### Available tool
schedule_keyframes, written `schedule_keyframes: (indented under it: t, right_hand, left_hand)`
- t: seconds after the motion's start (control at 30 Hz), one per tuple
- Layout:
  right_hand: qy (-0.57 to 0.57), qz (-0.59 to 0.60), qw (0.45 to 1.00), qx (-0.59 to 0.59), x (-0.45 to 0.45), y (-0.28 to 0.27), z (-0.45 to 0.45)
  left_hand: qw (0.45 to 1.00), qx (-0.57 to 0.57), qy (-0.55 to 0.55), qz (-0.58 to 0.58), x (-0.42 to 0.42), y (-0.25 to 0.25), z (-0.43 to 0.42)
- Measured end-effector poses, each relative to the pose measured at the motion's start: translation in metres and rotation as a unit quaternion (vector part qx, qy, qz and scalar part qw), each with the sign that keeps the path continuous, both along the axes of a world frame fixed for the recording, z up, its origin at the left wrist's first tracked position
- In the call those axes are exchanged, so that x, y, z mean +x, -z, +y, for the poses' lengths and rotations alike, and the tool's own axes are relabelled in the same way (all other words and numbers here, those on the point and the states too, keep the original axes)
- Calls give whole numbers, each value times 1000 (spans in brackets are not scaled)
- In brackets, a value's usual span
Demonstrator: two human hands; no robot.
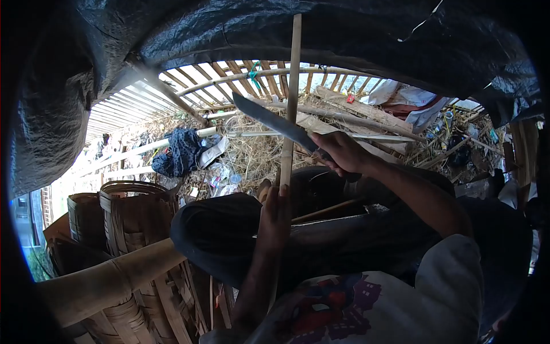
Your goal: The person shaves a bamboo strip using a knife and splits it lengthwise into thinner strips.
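Note:
My right hand (342, 153) is closed round the handle of a machete (268, 118). Its broad dark blade points up and to the left, and it crosses a long pale bamboo strip (294, 69). Whether the edge touches the strip or only passes in front of it, I cannot tell. Lower down, my left hand (275, 213) grips the same strip, which stands nearly upright and reaches up to the dark tarp. Part of the strip's lower end runs down along my left forearm.
A thick bamboo pole (114, 278) lies at my left, over woven bamboo baskets (134, 209). Ahead, straw and litter (252, 152) cover the ground, with a dark blue cloth bundle (180, 152). Behind stands a slatted bamboo fence (229, 77). A black tarp (355, 40) hangs overhead.

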State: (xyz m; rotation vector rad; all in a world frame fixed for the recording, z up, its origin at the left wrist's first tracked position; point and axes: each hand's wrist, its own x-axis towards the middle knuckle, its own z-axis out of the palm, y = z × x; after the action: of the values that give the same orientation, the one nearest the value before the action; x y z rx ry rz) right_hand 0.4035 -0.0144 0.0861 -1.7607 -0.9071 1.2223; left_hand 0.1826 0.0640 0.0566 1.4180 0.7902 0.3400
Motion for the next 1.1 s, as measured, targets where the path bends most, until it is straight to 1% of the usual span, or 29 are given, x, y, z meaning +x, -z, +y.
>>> schedule_keyframes:
  t: [0.03, 0.07, 0.13, 0.2, 0.27, 0.33, 0.37, 0.4, 0.43, 0.47, 0.53, 0.57, 0.6, 0.63, 0.7, 0.73, 0.8, 0.83, 0.9, 0.93, 1.0, 1.03, 1.07, 1.1]
  right_hand:
    - [57, 63, 996, 31, 2, 7, 2]
    - [59, 63, 996, 30, 0, 11, -2]
    - [-26, 55, 998, -12, -15, 5, -6]
    - [-23, 75, 997, -21, -21, -1, -4]
    - [-56, 31, 998, 29, -14, -2, -1]
    - [-37, 24, 998, 33, -8, 3, -2]
    - [-37, -132, 982, 132, -6, 8, -3]
    - [-37, -283, 931, 227, -5, 10, -3]
    - [-64, -318, 937, 127, -6, -4, -5]
    - [-66, -320, 937, 128, -8, -3, -5]
    - [-94, -423, 885, 169, -15, 2, -6]
    - [-103, -437, 879, 158, -18, 3, -5]
    - [-102, -437, 880, 156, -20, 4, -4]
    - [-114, -433, 883, 137, -22, 7, -3]
    - [-128, -428, 887, 118, -24, 8, -3]
    - [-128, -429, 885, 125, -24, 8, -2]
    - [-129, -429, 884, 134, -27, 6, 0]
    - [-145, -438, 877, 132, -29, 4, 1]
    - [-161, -446, 871, 130, -32, 2, 3]
    - [-174, -444, 873, 106, -34, 2, 3]
    - [-187, -440, 875, 82, -35, 0, 4]
    - [-183, -440, 877, 56, -34, -4, 5]
    - [-179, -440, 879, 29, -32, -6, 5]
    - [-179, -440, 879, 29, -29, -5, 6]
  left_hand:
    - [1000, 0, 0, 1, -1, 1, 0]
    - [1000, -3, 3, 4, -1, 4, -1]
    - [1000, -6, 3, 2, 0, 5, 0]
    - [999, -37, -10, -16, -1, 6, 1]
    - [999, -41, -14, -25, -1, 0, -2]
    - [998, -45, -15, -35, -1, -1, -2]
    - [998, -52, -13, -32, -2, 0, -1]
    - [998, -58, -12, -29, -2, 1, -1]
    - [998, -60, -14, -30, -3, -1, -2]
    - [998, -64, -10, -21, -3, -3, -3]
    - [998, -68, -6, -12, -2, -4, -1]
    - [1000, -31, 3, 5, -1, -1, -2]
    - [1000, 5, 12, 23, -1, 1, -4]
    - [1000, 4, 14, 23, 0, -3, -4]
    - [995, 52, 49, 64, 0, -14, -6]
    - [995, 51, 49, 65, 0, -15, -7]
    - [997, -1, 39, 63, 1, -17, -8]
    - [997, 0, 39, 63, 0, -19, -7]
    - [992, -55, 54, 100, -1, -22, -5]
    - [992, -55, 55, 101, -3, -21, -6]
    - [996, -45, 52, 51, -9, -14, -9]
    - [996, -46, 53, 53, -13, -7, -8]
    - [995, -21, 72, 68, -17, 2, -5]
    - [993, 6, 91, 81, -18, 8, -3]
